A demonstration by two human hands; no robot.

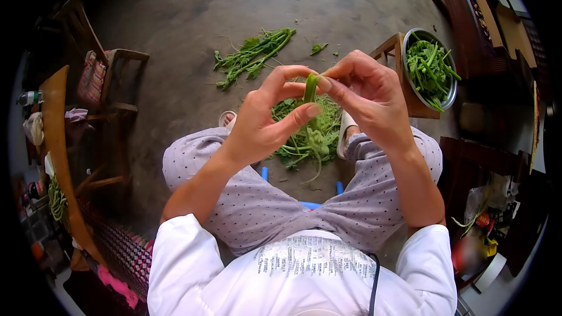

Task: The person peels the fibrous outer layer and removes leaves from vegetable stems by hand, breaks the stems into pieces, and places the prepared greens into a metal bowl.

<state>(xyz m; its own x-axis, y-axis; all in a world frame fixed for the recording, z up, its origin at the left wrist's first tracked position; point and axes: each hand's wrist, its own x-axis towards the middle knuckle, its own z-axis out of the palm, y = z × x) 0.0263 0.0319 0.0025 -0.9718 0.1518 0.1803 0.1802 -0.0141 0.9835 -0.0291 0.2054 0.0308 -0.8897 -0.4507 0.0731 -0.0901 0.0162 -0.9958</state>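
Observation:
A green leafy vegetable stem is held up between both hands, in front of my knees. My left hand grips it between thumb and fingers. At its upper end, the thumb and fingertips of my right hand are pinched together. Pale green leaves and a thin tendril hang below my left thumb; whether they belong to this stem is unclear. Beneath the hands, a heap of green trimmings lies on the floor between my feet, partly hidden by the hands.
Farther ahead, a bunch of leafy stems rests on the concrete floor, with a small scrap beside it. At right, a metal basin of cut greens stands on a wooden stool. A wooden chair stands left.

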